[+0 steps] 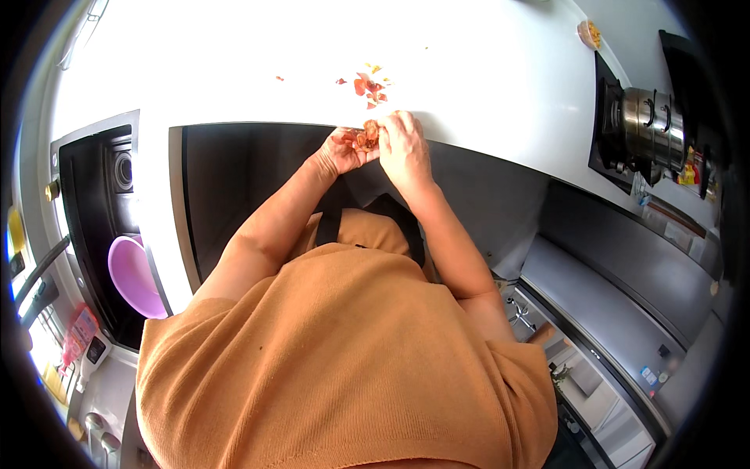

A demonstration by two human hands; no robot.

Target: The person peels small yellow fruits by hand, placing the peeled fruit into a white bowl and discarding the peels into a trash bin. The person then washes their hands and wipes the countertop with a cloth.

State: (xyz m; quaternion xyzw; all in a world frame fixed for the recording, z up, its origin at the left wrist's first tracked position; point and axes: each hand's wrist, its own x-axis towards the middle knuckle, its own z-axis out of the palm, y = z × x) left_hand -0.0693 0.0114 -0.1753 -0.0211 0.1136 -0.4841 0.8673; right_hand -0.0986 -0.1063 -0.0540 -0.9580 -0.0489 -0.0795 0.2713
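My left hand point(345, 151) is palm up at the counter's front edge, holding several reddish-brown pieces point(368, 136), perhaps peelings or dried food; their exact kind is unclear. Against those pieces, on the right, my right hand point(403, 140) rests with its fingers bent and its fingertips touching them. Whether it grips a piece itself is hidden behind the fingers. Just beyond both hands, red and orange flakes point(369, 88) lie scattered on the white counter point(498, 88). A smaller flake point(279, 78) lies apart to their left.
At left, a black sink point(88, 193) holds a purple basin point(136, 275), with a dark faucet point(41, 272) beside it. A steel pot point(653, 129) stands on the hob at right. Behind it is a small bowl of yellow food point(589, 35). Dark cabinet fronts lie below the counter.
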